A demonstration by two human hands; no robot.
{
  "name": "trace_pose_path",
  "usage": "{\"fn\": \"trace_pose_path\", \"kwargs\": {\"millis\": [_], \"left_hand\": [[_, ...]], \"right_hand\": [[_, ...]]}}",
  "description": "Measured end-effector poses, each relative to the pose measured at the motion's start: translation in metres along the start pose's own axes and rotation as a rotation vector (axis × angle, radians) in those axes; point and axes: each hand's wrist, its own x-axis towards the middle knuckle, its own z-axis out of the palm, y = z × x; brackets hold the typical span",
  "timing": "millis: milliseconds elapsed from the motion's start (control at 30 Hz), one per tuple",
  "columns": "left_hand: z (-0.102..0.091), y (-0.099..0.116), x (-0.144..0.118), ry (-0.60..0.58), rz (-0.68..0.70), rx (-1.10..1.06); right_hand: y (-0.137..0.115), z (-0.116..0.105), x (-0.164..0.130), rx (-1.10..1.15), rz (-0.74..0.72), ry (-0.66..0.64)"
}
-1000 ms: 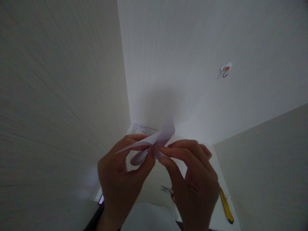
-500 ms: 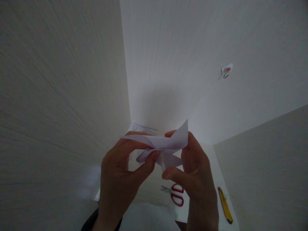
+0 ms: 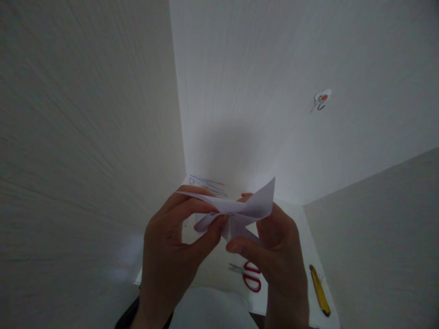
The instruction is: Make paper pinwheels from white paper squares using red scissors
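Both hands pinch a folded white paper piece (image 3: 236,209) above the desk's (image 3: 305,246) near edge: left hand (image 3: 171,256) and right hand (image 3: 277,256) creasing flaps; next, careful alignment.

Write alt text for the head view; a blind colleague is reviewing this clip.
Two bare hands, left hand and right hand, pinch a folded white paper between them, held up in front of pale walls. Below on a white table lie red scissors and a yellow knife; a hook sticks to the wall.
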Motion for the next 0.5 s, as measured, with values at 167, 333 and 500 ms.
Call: {"fn": "trace_pose_path", "kwargs": {"millis": [167,333,500], "left_hand": [[0.0014,0.0025,0.0001,-0.010,-0.015,-0.028],[0.0013,0.0039,0.0014,-0.027,-0.031,-0.004],[0.0029,0.0040,0.0001,-0.012,-0.053,-0.017]], "right_hand": [[-0.0013,-0.0029,0.0016,-0.016,-0.053,-0.017],[-0.0019,-0.0029,0.0026,-0.033,-0.076,-0.009],[-0.0029,-0.0033,0.0027,-0.042,-0.048,-0.012]]}}
